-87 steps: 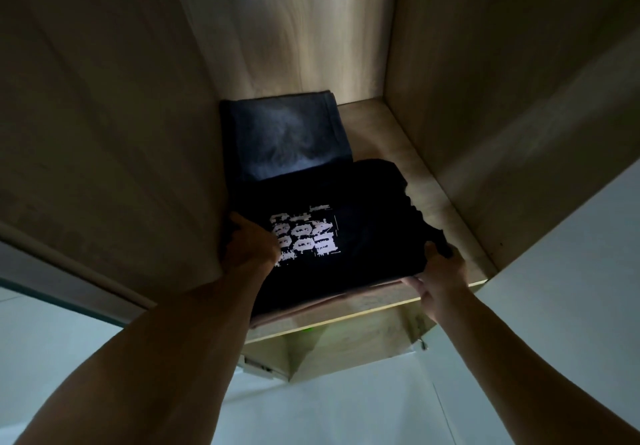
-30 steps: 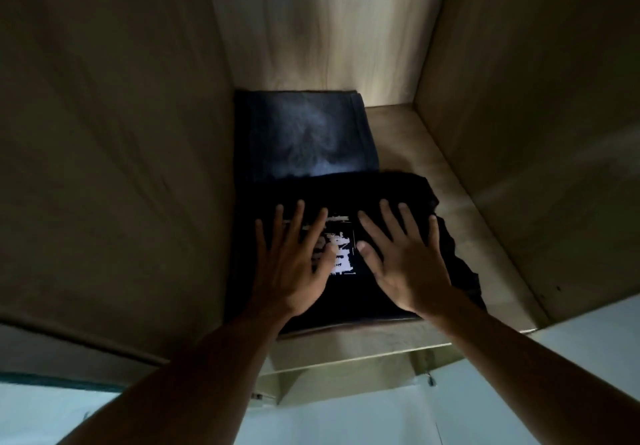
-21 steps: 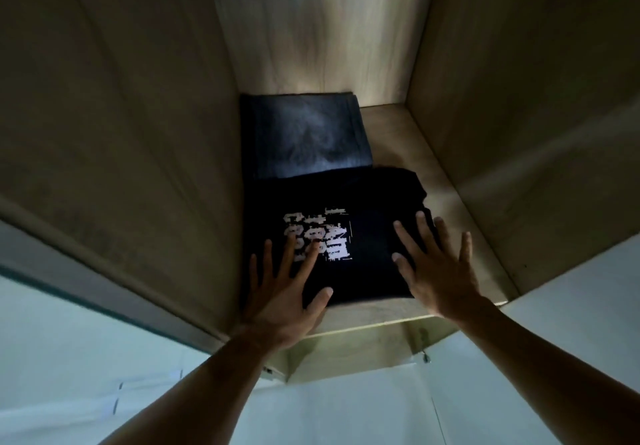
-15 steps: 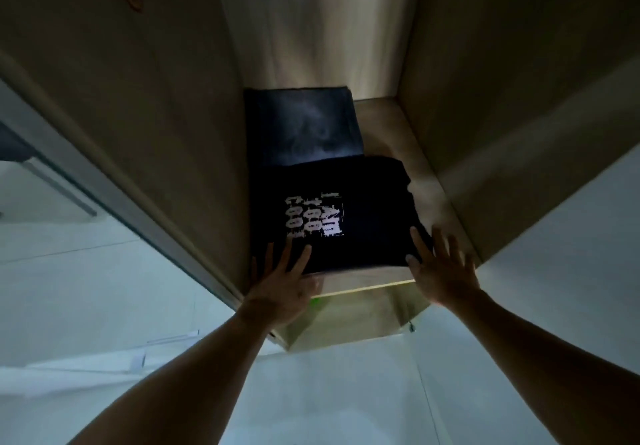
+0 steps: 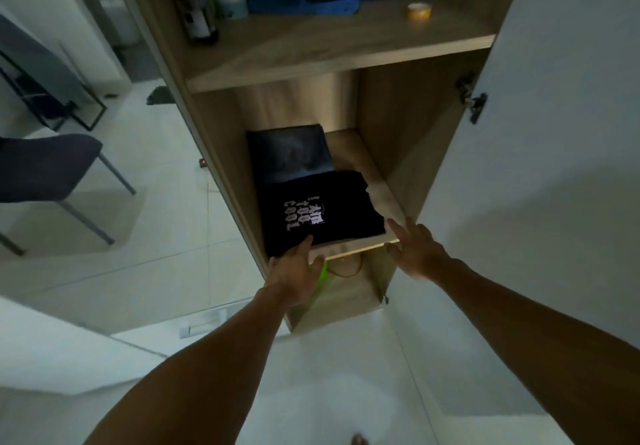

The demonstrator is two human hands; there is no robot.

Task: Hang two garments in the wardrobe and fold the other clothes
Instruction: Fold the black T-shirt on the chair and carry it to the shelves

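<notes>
A folded black T-shirt (image 5: 322,212) with white lettering lay at the front of the wardrobe shelf (image 5: 377,181), overlapping a folded dark blue garment (image 5: 289,153) at its 12 o'clock. The left hand (image 5: 294,271) touched the shirt's 7 o'clock corner with relaxed, straight fingers. The right hand (image 5: 414,250) hovered at 4 o'clock by the shelf's front edge, fingers spread wide, holding nothing.

A home interior: a wooden wardrobe (image 5: 221,153) stands open on a white tiled floor (image 5: 166,236), folded clothes (image 5: 322,209) on its lower shelf, bottles (image 5: 197,8) and a tape roll (image 5: 419,11) above, a dark chair (image 5: 45,167) nearby.
</notes>
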